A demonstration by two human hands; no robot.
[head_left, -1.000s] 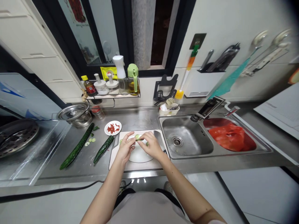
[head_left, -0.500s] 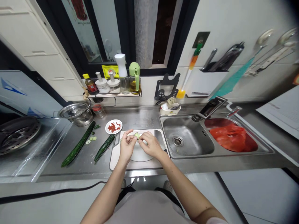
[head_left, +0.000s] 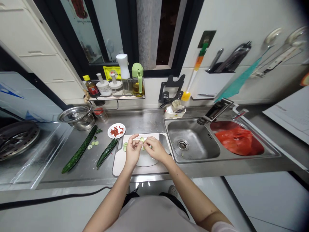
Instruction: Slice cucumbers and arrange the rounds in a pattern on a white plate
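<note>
In the head view reaching me remotely, the left hand (head_left: 132, 149) and right hand (head_left: 155, 149) meet over a cutting board (head_left: 120, 162) on the steel table (head_left: 145, 122), fingers of both clamped on a small cucumber piece (head_left: 142, 139) between them. A red label (head_left: 92, 91) on a bottle (head_left: 88, 83) and lettering (head_left: 84, 21) beyond the window (head_left: 102, 29) are too small for me to read.

The steel counter (head_left: 141, 120) bears a pot (head_left: 84, 124), jar (head_left: 102, 117), plate (head_left: 109, 132) and cutting board (head_left: 120, 163). Between a long cucumber (head_left: 80, 149) and a shorter cucumber (head_left: 107, 153) lie small slices (head_left: 96, 143) — probably cucumber.
</note>
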